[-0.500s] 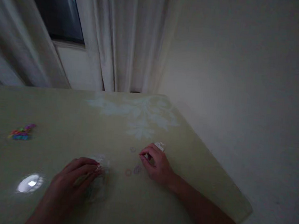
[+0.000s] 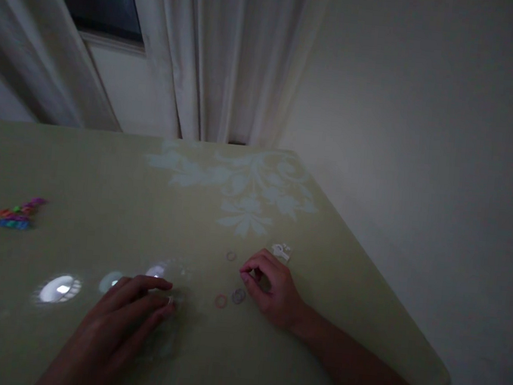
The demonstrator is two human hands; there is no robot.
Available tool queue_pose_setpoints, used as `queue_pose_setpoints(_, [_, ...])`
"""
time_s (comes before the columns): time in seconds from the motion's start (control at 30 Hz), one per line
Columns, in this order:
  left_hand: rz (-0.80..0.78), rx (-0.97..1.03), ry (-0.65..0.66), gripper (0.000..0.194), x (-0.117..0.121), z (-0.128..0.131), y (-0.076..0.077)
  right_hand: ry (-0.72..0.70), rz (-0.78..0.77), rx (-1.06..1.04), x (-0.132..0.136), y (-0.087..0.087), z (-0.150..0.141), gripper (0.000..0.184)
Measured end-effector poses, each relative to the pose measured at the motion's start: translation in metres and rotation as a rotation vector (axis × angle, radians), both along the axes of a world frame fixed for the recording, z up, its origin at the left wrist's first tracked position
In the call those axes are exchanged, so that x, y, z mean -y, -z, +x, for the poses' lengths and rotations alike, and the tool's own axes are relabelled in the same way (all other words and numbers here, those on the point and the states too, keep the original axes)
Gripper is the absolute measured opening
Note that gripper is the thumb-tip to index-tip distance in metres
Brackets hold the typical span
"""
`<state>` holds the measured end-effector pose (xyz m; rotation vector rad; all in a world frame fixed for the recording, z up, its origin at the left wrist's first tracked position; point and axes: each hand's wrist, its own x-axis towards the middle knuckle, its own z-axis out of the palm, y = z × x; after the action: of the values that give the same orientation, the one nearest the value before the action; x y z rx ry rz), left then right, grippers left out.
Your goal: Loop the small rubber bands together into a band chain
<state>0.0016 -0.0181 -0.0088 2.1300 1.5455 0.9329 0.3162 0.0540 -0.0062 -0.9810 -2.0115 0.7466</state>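
Note:
My right hand (image 2: 275, 290) rests low over the table with thumb and forefinger pinched together; whatever is between the tips is too small to make out. Close to it lie small thin rings: a grey one (image 2: 231, 255), an orange-pink one (image 2: 220, 301) and a purplish-grey one (image 2: 238, 296). A small white piece (image 2: 281, 251) with a cut-out shape sits just behind its knuckles. My left hand (image 2: 124, 319) curls over something clear and glossy, like thin plastic, mostly hidden below the fingers. A tiny pale bit shows between its fingertips.
The greenish table (image 2: 104, 185) has a pale floral pattern (image 2: 250, 186) and a slanting right edge. A pile of bright coloured pieces (image 2: 16, 213) lies far left. Light reflections shine near my left hand. Curtains (image 2: 214, 63) and a wall (image 2: 414, 140) stand behind.
The view has tilted down slightly. The forefinger of my left hand has lifted away from its other fingers. My right hand keeps its pinch, with the rings lying as before.

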Motion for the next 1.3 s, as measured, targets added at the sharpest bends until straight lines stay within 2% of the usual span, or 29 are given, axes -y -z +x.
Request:
queue_pose_setpoints(0.2, [-0.013,0.006,-0.026,0.043,0.001,0.005,-0.008,-0.007,-0.008,0.008,0.002,0.000,-0.001,0.005])
queue_pose_setpoints(0.37, [-0.022,0.013,-0.032,0.048,0.000,0.005,-0.008,-0.018,-0.019,0.005,0.002,-0.002,-0.001,0.005])
queue_pose_setpoints(0.63, [-0.032,0.079,-0.012,0.040,0.001,0.003,-0.006,-0.022,-0.004,0.002,0.001,0.000,-0.001,0.004])
queue_pose_setpoints(1.13, [-0.052,0.026,-0.021,0.039,0.000,0.005,-0.008,-0.016,-0.027,0.006,0.001,-0.001,-0.001,0.006])
queue_pose_setpoints(1.2, [-0.048,0.020,-0.019,0.037,0.001,0.004,-0.006,-0.037,-0.048,0.034,0.000,-0.005,0.002,0.002])
queue_pose_setpoints(1.3, [-0.032,0.004,-0.022,0.037,0.000,0.001,-0.001,-0.161,-0.125,0.137,-0.001,-0.014,0.007,0.015])
